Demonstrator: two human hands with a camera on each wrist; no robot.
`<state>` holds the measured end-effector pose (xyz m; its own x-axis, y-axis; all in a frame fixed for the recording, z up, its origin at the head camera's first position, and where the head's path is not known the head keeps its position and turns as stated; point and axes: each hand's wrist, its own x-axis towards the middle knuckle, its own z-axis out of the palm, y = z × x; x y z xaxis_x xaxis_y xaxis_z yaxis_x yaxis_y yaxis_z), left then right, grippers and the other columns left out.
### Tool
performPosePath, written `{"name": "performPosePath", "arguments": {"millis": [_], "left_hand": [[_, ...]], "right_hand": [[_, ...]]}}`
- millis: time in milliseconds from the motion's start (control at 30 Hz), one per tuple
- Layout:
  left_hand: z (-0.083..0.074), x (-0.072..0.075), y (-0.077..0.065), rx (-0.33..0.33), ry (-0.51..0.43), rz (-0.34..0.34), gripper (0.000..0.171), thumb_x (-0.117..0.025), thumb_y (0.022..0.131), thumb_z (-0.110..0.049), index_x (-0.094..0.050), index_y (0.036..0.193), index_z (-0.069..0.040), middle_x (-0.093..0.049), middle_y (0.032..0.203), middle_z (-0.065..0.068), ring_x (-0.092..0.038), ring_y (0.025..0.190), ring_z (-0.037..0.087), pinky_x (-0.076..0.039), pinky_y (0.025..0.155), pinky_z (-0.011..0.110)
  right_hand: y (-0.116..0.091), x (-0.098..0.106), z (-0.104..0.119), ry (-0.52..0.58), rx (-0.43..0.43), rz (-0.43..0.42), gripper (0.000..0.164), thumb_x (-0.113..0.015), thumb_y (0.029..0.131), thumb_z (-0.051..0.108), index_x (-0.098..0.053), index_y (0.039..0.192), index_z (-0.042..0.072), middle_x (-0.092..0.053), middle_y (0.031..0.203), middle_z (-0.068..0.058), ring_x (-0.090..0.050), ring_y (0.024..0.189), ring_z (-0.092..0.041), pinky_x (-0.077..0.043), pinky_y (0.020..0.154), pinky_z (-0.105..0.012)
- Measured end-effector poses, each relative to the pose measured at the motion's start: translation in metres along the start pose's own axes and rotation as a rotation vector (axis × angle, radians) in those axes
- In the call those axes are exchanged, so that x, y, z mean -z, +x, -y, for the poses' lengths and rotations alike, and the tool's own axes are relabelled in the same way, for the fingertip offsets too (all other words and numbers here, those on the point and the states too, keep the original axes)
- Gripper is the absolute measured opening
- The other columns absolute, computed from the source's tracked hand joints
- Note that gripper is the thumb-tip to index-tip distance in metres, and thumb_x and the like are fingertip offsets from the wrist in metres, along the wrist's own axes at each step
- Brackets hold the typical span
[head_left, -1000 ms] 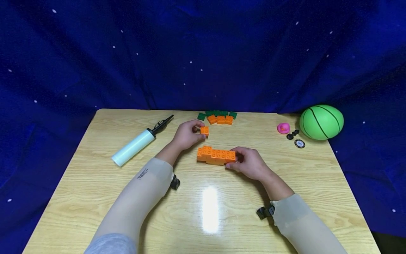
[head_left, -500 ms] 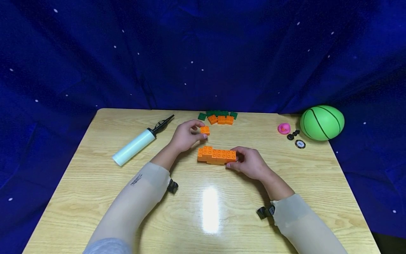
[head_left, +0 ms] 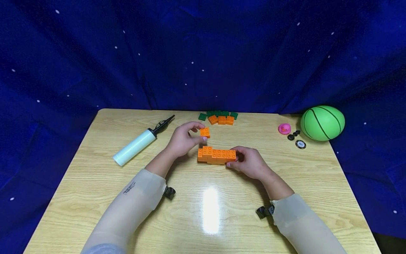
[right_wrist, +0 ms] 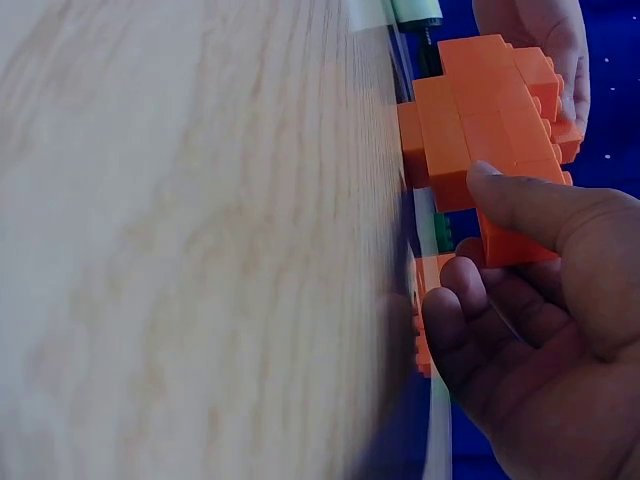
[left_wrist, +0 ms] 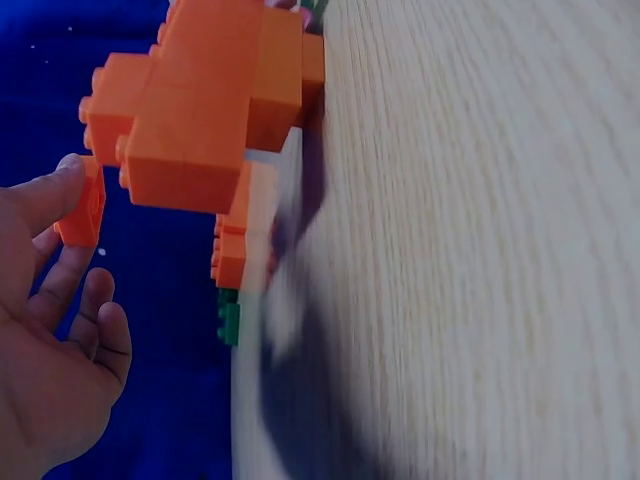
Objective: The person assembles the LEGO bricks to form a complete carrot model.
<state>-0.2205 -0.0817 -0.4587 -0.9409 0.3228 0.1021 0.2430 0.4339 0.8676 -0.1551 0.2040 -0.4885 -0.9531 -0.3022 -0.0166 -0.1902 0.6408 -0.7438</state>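
Note:
My left hand (head_left: 184,139) pinches a small orange toy brick (head_left: 205,132) between thumb and fingers, behind a longer orange brick assembly (head_left: 217,156). In the left wrist view this brick (left_wrist: 84,205) is held up above the tabletop, with the other fingers loosely bent. My right hand (head_left: 252,163) grips the right end of the assembly, which is built of several joined bricks with one raised on top toward the left. The right wrist view has the thumb (right_wrist: 520,205) pressed on the assembly's (right_wrist: 490,120) near side; its lower part sits close over the table.
Several loose orange bricks (head_left: 221,120) and green bricks (head_left: 217,113) lie at the table's back edge. A hand pump (head_left: 134,147) lies at left. Back right are a pink rubber duck (head_left: 284,128), small black pieces (head_left: 291,137), a poker chip (head_left: 300,144) and a green ball (head_left: 323,123).
My left hand has shifted slightly toward me with the small orange brick, and its forearm has drawn down and left. My right hand and the assembly have hardly moved.

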Motion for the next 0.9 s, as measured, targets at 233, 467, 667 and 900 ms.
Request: {"name": "performPosePath", "arguments": {"millis": [233, 467, 667, 900], "left_hand": [[-0.011, -0.004, -0.011, -0.045, -0.037, 0.013, 0.034, -0.083, 0.091, -0.033, -0.071, 0.122, -0.029, -0.066, 0.125, -0.012, -0.058, 0.112, 0.023, -0.048, 0.084, 0.04], [-0.02, -0.013, -0.019, -0.107, -0.061, 0.057, 0.03, -0.084, 0.09, -0.029, -0.073, 0.119, -0.029, -0.067, 0.121, -0.014, -0.058, 0.11, 0.025, -0.049, 0.086, 0.04], [-0.022, -0.022, -0.023, -0.129, -0.036, 0.08, 0.027, -0.085, 0.089, -0.027, -0.074, 0.114, -0.029, -0.067, 0.116, -0.015, -0.058, 0.107, 0.02, -0.052, 0.086, 0.038], [-0.021, -0.029, -0.026, -0.14, -0.024, 0.101, 0.027, -0.086, 0.089, -0.026, -0.074, 0.113, -0.027, -0.067, 0.116, -0.014, -0.06, 0.11, 0.023, -0.052, 0.087, 0.037]], "right_hand": [[0.001, 0.0, 0.0, 0.003, -0.01, 0.011, 0.042, -0.087, 0.086, 0.024, -0.071, 0.122, 0.009, -0.069, 0.093, 0.0, -0.058, 0.079, -0.018, -0.05, 0.069, -0.032], [0.002, 0.0, 0.001, 0.003, -0.008, 0.017, 0.042, -0.087, 0.087, 0.025, -0.071, 0.123, 0.009, -0.07, 0.095, 0.0, -0.059, 0.08, -0.017, -0.051, 0.071, -0.034], [0.003, 0.0, 0.001, 0.003, 0.0, 0.018, 0.041, -0.087, 0.087, 0.025, -0.071, 0.121, 0.009, -0.07, 0.095, 0.0, -0.059, 0.081, -0.018, -0.051, 0.072, -0.035], [0.004, 0.0, 0.0, -0.006, 0.006, 0.017, 0.04, -0.088, 0.086, 0.026, -0.072, 0.12, 0.01, -0.069, 0.093, 0.001, -0.057, 0.08, -0.018, -0.049, 0.072, -0.035]]}}
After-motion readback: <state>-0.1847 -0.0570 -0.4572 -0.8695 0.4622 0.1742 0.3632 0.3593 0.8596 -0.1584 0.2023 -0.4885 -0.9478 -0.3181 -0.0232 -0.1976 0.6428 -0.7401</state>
